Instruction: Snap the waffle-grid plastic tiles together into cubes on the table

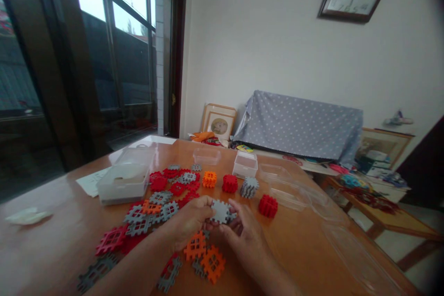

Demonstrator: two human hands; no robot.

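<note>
Between my two hands I hold a grey notched building tile [220,212], its flat face turned up. My left hand [194,217] pinches its left edge with thumb and fingers. On the other side my right hand [244,229] grips the right edge, where another grey toothed part shows by the fingers. Just below the hands lie orange window tiles [212,263] with grey ones partly under them. Left of my left hand spreads a loose pile of red and grey tiles [138,219]. Beyond the hands stand an orange cube [209,179] and a grey stack [249,187].
Red blocks [268,206] stand to the right of the hands. A translucent lidded box [123,185] sits at the left, and a smaller white box [245,164] at the back. Clear plastic trays [289,194] line the right side of the wooden table [294,249].
</note>
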